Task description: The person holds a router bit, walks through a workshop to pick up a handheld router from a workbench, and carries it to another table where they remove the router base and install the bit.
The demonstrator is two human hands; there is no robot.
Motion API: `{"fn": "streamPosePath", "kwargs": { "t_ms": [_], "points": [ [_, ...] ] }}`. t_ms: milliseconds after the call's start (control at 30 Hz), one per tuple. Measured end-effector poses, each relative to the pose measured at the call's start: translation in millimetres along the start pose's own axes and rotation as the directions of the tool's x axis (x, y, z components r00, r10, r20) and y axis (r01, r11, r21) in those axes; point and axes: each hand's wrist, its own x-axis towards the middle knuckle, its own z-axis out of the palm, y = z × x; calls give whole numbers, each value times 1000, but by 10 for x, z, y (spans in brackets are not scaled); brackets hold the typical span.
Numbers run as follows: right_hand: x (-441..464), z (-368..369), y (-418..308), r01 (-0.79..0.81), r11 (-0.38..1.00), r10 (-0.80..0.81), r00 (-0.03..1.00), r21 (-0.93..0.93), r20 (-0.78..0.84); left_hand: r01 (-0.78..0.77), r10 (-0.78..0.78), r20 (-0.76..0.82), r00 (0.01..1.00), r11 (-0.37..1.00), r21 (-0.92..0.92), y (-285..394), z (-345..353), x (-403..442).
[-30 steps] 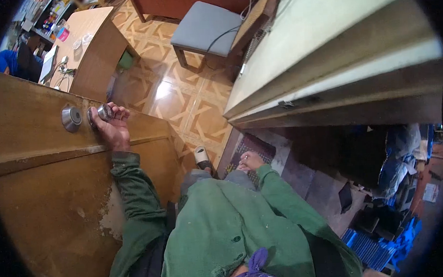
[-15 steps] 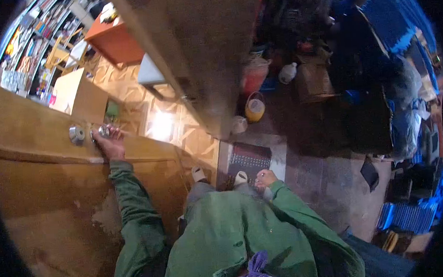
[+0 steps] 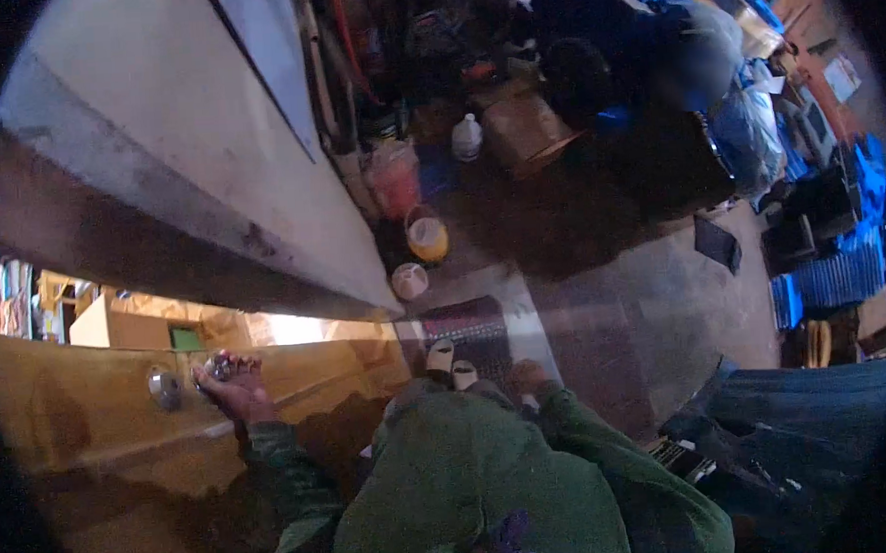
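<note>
Dim floor (image 3: 621,322) beside door (image 3: 120,429); left hand (image 3: 243,393) grips knob (image 3: 217,366)

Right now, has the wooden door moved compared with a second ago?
Yes. The wooden door has swung toward the fixed wall, leaving a narrower gap between them, with the left hand still at its knob.

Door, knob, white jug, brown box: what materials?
Door: probably wood or veneer, varnished; warm brown with a soft sheen.
Knob: likely polished metal; silvery glints where the left hand leaves it showing.
White jug: likely smooth plastic; pale, even body narrowing at the top.
Brown box: perhaps matte cardboard; flat tan sides, dim light.
</note>
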Motion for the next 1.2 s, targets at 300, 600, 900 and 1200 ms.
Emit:
{"fn": "streamPosePath", "kwargs": {
  "t_ms": [300, 600, 900, 1200],
  "points": [
    [-705, -680, -827, 347, 643, -395, 914, -683, 93, 82, -83, 45, 996, 996, 23, 60, 367, -477],
    [-916, -1028, -556, 215, 695, -63, 969, 686, -241, 110, -113, 82, 990, 993, 37, 7, 561, -724],
    [-1409, -1146, 1169, -30, -367, -175, 984, 930, -37, 107, -81, 199, 977, 987, -120, -83, 637, -832],
    [-2181, -3235, 366, 376, 157, 245, 881, 913, -404, -9, 8, -31, 999, 1000, -1, -414, 823, -1081]
  ]
}}
